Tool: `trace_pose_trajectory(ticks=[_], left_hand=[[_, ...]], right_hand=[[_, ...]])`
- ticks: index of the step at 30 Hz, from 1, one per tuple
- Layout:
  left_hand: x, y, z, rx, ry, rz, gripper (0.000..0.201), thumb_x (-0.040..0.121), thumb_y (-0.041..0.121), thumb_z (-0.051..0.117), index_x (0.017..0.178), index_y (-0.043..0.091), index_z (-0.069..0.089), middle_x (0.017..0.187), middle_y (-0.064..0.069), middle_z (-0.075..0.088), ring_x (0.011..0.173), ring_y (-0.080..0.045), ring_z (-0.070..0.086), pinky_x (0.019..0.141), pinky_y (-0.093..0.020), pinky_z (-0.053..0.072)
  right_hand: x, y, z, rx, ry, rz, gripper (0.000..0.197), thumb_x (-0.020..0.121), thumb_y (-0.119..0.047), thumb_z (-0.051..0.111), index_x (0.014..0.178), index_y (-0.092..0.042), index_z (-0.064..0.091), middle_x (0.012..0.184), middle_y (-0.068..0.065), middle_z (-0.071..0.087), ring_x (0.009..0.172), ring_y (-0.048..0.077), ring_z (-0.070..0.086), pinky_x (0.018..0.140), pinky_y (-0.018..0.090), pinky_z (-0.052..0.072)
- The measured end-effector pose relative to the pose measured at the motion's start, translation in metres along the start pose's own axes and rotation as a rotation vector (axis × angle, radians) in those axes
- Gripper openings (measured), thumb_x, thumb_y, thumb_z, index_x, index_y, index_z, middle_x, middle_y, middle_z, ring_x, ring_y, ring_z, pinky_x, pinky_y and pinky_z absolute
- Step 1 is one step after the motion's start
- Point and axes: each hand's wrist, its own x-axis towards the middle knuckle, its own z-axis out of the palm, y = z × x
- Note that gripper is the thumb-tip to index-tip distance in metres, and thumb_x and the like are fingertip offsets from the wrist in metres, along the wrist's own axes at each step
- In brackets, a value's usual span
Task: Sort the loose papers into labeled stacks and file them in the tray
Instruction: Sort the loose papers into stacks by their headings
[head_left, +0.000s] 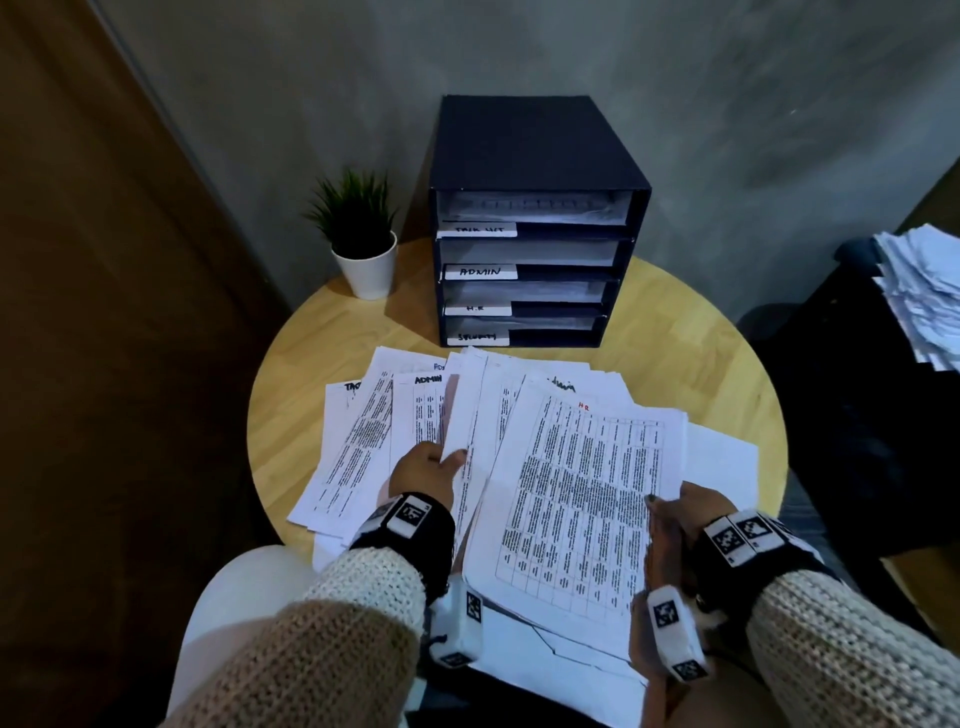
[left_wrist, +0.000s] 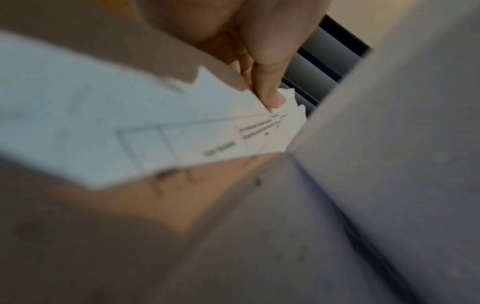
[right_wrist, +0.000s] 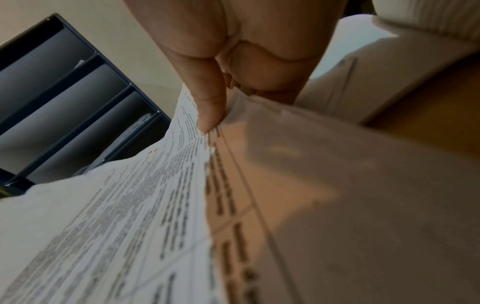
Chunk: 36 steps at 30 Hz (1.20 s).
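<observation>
Right hand (head_left: 685, 512) pinches the printed white HR sheet (head_left: 576, 499) at its three o'clock edge; left hand (head_left: 428, 467) pinches fanned white papers (head_left: 470, 415) at nine, the dark blue labelled tray (head_left: 530, 228) at twelve. Light, floppy, slippery sheets: best gripped by the edges.

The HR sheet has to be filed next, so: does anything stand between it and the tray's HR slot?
Nothing visible blocks it. The HR sheet, pinched by the right hand, lies before the tray; the HR slot faces it, already holding papers.

Potted plant (head_left: 358, 234) on round table (head_left: 675, 322)
</observation>
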Motion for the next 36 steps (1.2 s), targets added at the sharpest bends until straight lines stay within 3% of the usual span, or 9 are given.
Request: trace_pose_trajectory(ticks=[4, 9, 16, 20, 23, 26, 30, 34, 36], left_hand=[[0.005, -0.002, -0.003, -0.020, 0.070, -0.067, 0.035, 0.101, 0.015, 0.039, 0.134, 0.005, 0.042, 0.129, -0.014, 0.054, 0.115, -0.031, 0.053, 0.077, -0.024, 0.031], [-0.008, 0.008, -0.013, -0.067, 0.057, -0.075, 0.042, 0.102, 0.001, 0.027, 0.143, 0.002, 0.028, 0.145, -0.016, 0.039, 0.127, -0.031, 0.044, 0.069, -0.021, 0.029], [0.015, -0.007, 0.006, 0.083, 0.065, 0.023, 0.030, 0.097, 0.016, 0.048, 0.123, 0.005, 0.056, 0.122, -0.023, 0.058, 0.106, -0.036, 0.058, 0.087, -0.035, 0.046], [0.015, -0.002, 0.023, 0.118, 0.061, 0.095, 0.023, 0.089, 0.019, 0.060, 0.108, 0.008, 0.068, 0.113, -0.022, 0.062, 0.100, -0.035, 0.061, 0.090, -0.034, 0.049], [0.011, 0.002, 0.025, -0.055, 0.047, 0.085, 0.021, 0.088, 0.012, 0.062, 0.109, 0.008, 0.067, 0.114, -0.012, 0.061, 0.103, -0.028, 0.061, 0.086, -0.023, 0.046], [0.002, 0.003, 0.027, -0.258, -0.012, 0.180, 0.031, 0.089, -0.004, 0.054, 0.106, 0.021, 0.061, 0.109, -0.007, 0.064, 0.103, -0.027, 0.061, 0.088, -0.032, 0.050], [-0.011, 0.008, 0.028, -0.308, -0.085, 0.299, 0.061, 0.090, -0.005, 0.052, 0.132, 0.039, 0.044, 0.091, 0.001, 0.059, 0.080, -0.019, 0.056, 0.075, -0.027, 0.046], [-0.018, 0.012, 0.019, -0.199, -0.136, 0.249, 0.029, 0.098, 0.020, 0.048, 0.124, 0.016, 0.059, 0.109, -0.004, 0.063, 0.098, -0.019, 0.057, 0.081, -0.019, 0.037], [-0.011, 0.007, 0.013, -0.041, -0.101, 0.195, 0.035, 0.100, 0.030, 0.041, 0.115, 0.011, 0.066, 0.120, -0.011, 0.063, 0.105, -0.023, 0.058, 0.085, -0.023, 0.042]], right_hand=[[-0.001, 0.000, -0.001, -0.022, 0.001, -0.004, 0.055, 0.095, -0.044, 0.046, 0.131, -0.002, 0.045, 0.136, 0.013, 0.050, 0.125, 0.026, 0.048, 0.092, 0.028, 0.038], [-0.002, -0.002, -0.002, -0.012, -0.005, -0.014, 0.053, 0.095, -0.042, 0.047, 0.130, -0.003, 0.045, 0.134, 0.013, 0.051, 0.123, 0.027, 0.049, 0.096, 0.029, 0.038], [-0.004, -0.001, -0.002, 0.041, -0.018, -0.033, 0.051, 0.094, -0.041, 0.050, 0.131, -0.006, 0.047, 0.135, 0.010, 0.052, 0.122, 0.027, 0.050, 0.096, 0.029, 0.039], [-0.005, 0.000, -0.002, 0.091, -0.018, -0.017, 0.049, 0.094, -0.038, 0.051, 0.130, -0.004, 0.047, 0.134, 0.010, 0.053, 0.122, 0.028, 0.050, 0.095, 0.030, 0.039], [-0.007, 0.000, -0.001, 0.151, -0.012, -0.030, 0.044, 0.095, -0.033, 0.053, 0.129, -0.006, 0.049, 0.131, 0.010, 0.056, 0.119, 0.027, 0.053, 0.092, 0.028, 0.040], [-0.006, -0.002, -0.003, 0.152, -0.026, -0.022, 0.050, 0.095, -0.035, 0.051, 0.135, -0.007, 0.044, 0.138, 0.010, 0.050, 0.124, 0.028, 0.049, 0.101, 0.032, 0.041], [-0.009, -0.007, -0.006, 0.169, -0.059, -0.078, 0.050, 0.092, -0.030, 0.059, 0.136, -0.011, 0.045, 0.136, 0.008, 0.053, 0.124, 0.027, 0.050, 0.100, 0.030, 0.039], [-0.008, -0.007, 0.000, 0.155, -0.071, -0.069, 0.051, 0.087, -0.033, 0.064, 0.130, -0.008, 0.052, 0.128, 0.010, 0.059, 0.118, 0.026, 0.055, 0.097, 0.029, 0.041], [-0.003, -0.006, 0.004, 0.224, -0.069, -0.060, 0.049, 0.084, -0.029, 0.069, 0.126, -0.006, 0.057, 0.124, 0.012, 0.062, 0.115, 0.028, 0.058, 0.097, 0.031, 0.043]])
